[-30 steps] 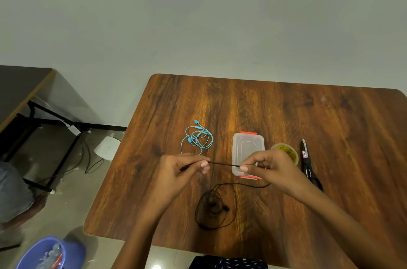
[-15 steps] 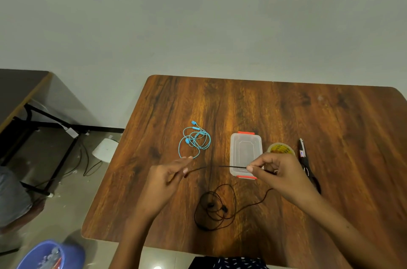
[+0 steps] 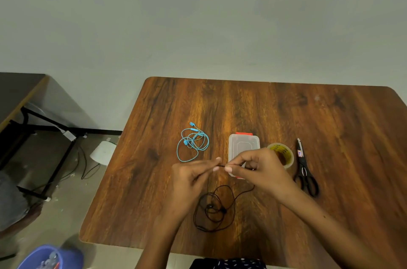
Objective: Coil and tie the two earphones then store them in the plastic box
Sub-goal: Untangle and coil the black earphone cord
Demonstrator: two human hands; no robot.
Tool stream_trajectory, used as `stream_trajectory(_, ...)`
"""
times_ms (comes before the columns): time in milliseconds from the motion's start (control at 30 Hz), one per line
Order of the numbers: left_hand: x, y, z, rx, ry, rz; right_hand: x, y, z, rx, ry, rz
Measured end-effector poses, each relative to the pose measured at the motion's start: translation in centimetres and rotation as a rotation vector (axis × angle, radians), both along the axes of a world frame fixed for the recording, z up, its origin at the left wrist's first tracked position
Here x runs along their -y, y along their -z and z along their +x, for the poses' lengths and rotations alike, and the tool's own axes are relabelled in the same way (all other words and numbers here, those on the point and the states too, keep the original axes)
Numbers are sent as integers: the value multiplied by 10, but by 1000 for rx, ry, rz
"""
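The black earphones (image 3: pixel 212 209) lie in a loose tangle on the wooden table (image 3: pixel 330 136), near its front edge. One end of their cable rises to my hands. My left hand (image 3: pixel 191 177) and my right hand (image 3: pixel 258 169) pinch that cable close together, a short black stretch showing between the fingertips. The blue earphones (image 3: pixel 193 141) lie loosely looped further back on the left, untouched. A clear plastic box (image 3: pixel 243 145) with a red clip stands behind my right hand, which hides its near end.
A roll of yellowish tape (image 3: pixel 283 154) sits right of the box, and black scissors (image 3: pixel 305 171) lie right of the tape. Left of the table, on the floor, are a dark desk frame (image 3: pixel 44 127) with cables and a blue tub (image 3: pixel 50 256).
My hands have come together: the stretch of black cable between them has shrunk from a long taut span to a short bit. The tangle on the table barely moved.
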State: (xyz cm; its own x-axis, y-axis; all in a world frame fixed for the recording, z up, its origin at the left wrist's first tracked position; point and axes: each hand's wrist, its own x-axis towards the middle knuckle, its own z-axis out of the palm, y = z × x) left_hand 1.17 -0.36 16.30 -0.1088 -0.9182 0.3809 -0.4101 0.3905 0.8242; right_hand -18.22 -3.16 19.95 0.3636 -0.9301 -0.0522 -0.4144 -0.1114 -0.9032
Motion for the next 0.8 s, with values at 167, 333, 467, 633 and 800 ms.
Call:
stream_trajectory(167,0,6,41,24,-130,-2,2,7,-37,-59,56,53)
stream_trajectory(333,-7,15,51,14,-166,16,-3,10,-53,-48,98,66)
stream_trajectory(467,-5,26,51,109,-128,103,-3,7,-45,-7,125,37)
stream_trajectory(633,-6,27,38,187,-19,164,-1,2,-27,-53,52,-39)
stream_trajectory(800,-7,4,-12,-38,74,140,0,4,-4,-54,-12,-95)
